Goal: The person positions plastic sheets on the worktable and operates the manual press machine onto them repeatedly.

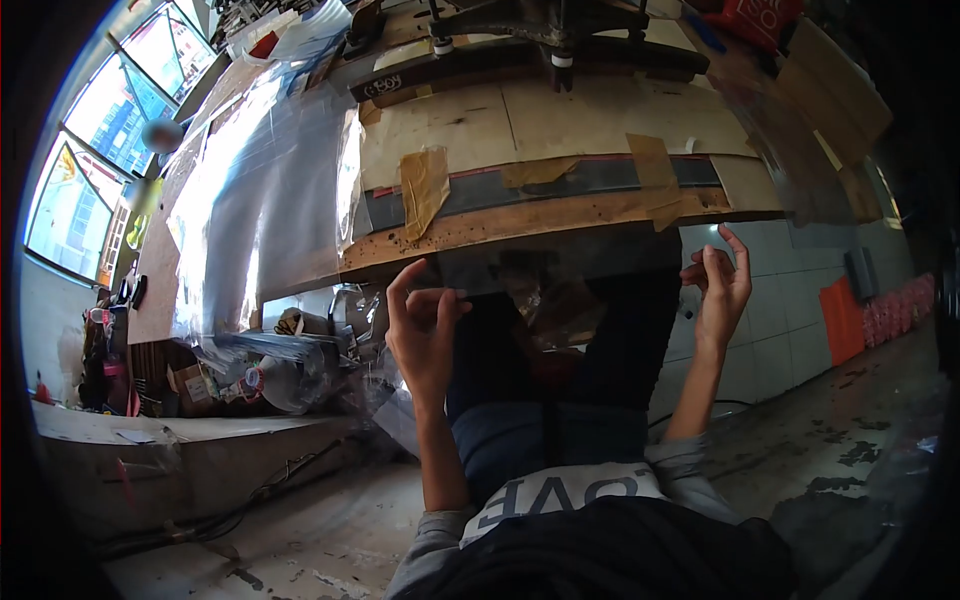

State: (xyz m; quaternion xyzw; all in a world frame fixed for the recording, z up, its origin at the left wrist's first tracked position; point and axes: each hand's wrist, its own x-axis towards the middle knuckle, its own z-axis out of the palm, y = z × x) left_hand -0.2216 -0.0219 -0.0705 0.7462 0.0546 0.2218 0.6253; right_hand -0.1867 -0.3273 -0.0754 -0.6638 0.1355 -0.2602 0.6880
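A clear, faintly reflecting plastic sheet (pixel 560 265) spans the gap between my hands, in front of the table's front edge; its outline is hard to make out. My left hand (pixel 425 335) is closed in a pinch at the sheet's left side. At its right side my right hand (pixel 718 300) pinches with thumb and fingers, the index finger raised. Just beyond the hands lies a wooden strip (pixel 540 218) with a dark band (pixel 520 195) behind it, crossed by brown tape pieces (pixel 425 190).
Clear plastic sheets (pixel 270 190) lie on the table's left. A black metal frame (pixel 550 35) stands at the back. Bags and bottles (pixel 290 380) sit below left. Orange and pink material (pixel 845 315) lies on the right. Windows (pixel 110 130) are at the far left.
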